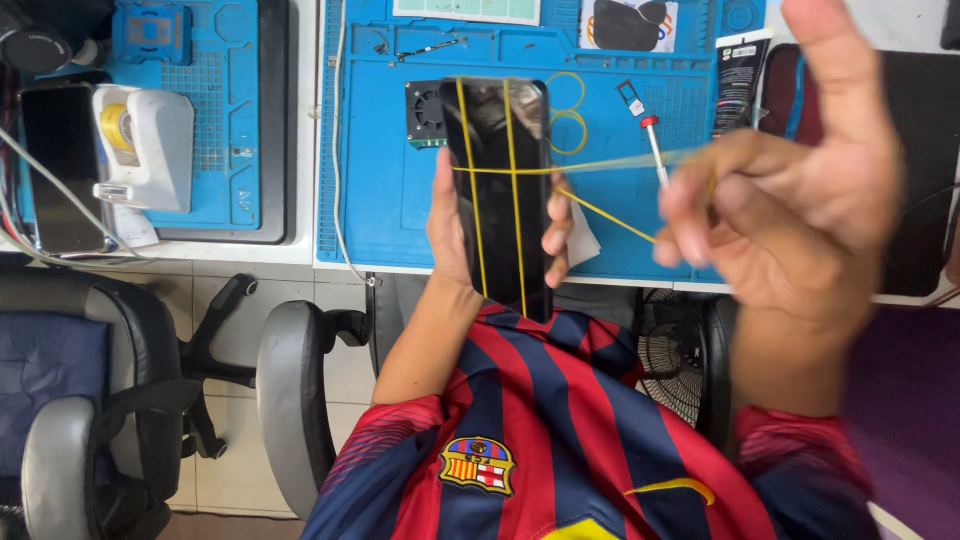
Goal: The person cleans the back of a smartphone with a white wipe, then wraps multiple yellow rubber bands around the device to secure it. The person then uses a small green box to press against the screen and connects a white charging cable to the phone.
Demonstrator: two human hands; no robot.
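The left hand [450,235] wraps tight around the phone [497,195], which stands tall in the middle of the frame, and the right hand [790,220] pinches a yellow band [610,215] and pulls it sideways to the right.

1. The phone [497,195] stands upright at frame centre, held in the left hand [455,235].
2. Rubber bands [515,170] lie across it, one stretching rightward to the right hand [790,220].
3. The work mat [400,180] lies behind the phone.
4. A tape dispenser [145,145] sits upper left.
5. A chair [90,400] occupies the lower left.
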